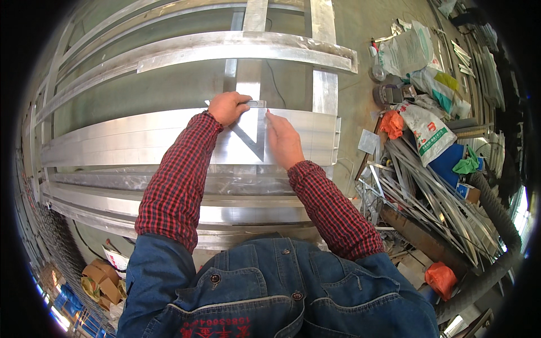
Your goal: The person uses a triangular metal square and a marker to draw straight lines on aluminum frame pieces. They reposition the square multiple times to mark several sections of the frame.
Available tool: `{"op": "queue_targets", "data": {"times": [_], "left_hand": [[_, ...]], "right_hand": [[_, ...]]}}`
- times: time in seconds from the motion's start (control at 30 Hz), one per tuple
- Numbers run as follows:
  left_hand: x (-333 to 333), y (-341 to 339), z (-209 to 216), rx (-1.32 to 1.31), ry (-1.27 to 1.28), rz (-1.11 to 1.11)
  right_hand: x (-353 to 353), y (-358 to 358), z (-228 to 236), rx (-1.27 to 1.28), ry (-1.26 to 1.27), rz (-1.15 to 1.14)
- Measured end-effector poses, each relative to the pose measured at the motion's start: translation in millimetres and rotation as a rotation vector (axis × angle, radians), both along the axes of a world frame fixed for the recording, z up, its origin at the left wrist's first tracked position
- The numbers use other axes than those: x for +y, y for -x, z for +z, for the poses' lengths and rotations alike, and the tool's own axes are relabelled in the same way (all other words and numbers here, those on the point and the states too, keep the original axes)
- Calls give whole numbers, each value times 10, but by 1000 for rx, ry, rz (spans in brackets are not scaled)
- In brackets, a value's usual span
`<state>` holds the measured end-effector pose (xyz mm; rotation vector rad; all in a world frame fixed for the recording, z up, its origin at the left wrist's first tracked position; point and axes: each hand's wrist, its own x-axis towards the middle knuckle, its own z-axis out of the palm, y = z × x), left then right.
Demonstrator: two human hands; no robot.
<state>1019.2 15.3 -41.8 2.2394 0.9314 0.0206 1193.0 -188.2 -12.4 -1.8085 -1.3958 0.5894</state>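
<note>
A triangular metal set square (261,132) lies on a wide, shiny aluminium panel (129,138). My left hand (227,108) is closed on the square's upper edge, thumb and fingers at its stock along the panel's far edge. Just right of the square's upright side is my right hand (284,139), its index finger reaching up toward the stock. The right fingers are drawn together; whatever they may pinch is hidden or too small to name.
Long aluminium bars (248,45) lie across supporting rails (324,90) beyond and beneath the panel. On the right are loose metal strips (417,191), a white sack (425,132) and orange plastic bags (441,280). A cardboard box (104,279) sits at lower left.
</note>
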Motion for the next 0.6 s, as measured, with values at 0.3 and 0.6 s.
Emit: {"op": "queue_targets", "data": {"times": [0.3, 0.6], "left_hand": [[-1, -24, 76, 58, 49, 3], [-8, -29, 83, 66, 57, 8]], "right_hand": [[-3, -61, 13, 11, 44, 42], [-414, -38, 230, 44, 206, 156]]}}
